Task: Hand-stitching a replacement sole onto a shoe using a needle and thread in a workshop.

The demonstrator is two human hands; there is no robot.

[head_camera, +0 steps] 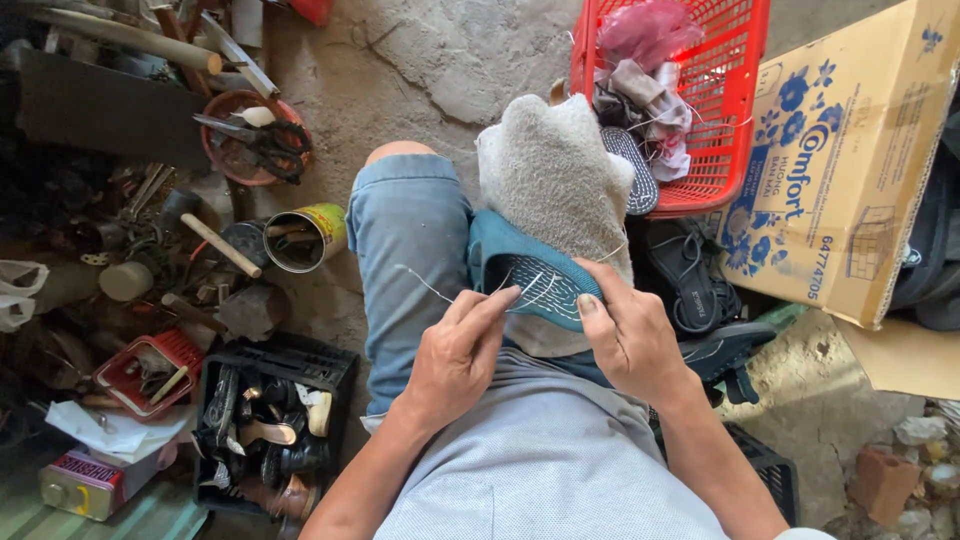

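Head view, looking down on a seated person's lap. A teal shoe [520, 272] lies sole-up on a grey towel [555, 170] draped over the right knee, its patterned sole facing the camera. The left hand [458, 352] comes in from the lower left, wrist bent slightly, forefinger and thumb pinched together at the near edge of the sole on a white thread [425, 283]; the thread runs from the fingertips out to the left across the denim shorts [400, 250]. The other fingers curl loosely under. The right hand [628, 335] comes in from the lower right, forearm angled inward, thumb pressed flat on the sole's right edge and fingers wrapped around the shoe's side, gripping it firmly. Several thread strands cross the sole between the two hands.

Surroundings: a red basket [715, 110] holding cloth and an insole stands beyond the knee, beside a cardboard box [850, 190]. Black sandals [690, 280] lie on the floor just right of the shoe. To the left are a tin can [305, 238], a hammer [215, 240], scissors [265, 140] in a bowl, and a black crate [275, 420] of shoes.
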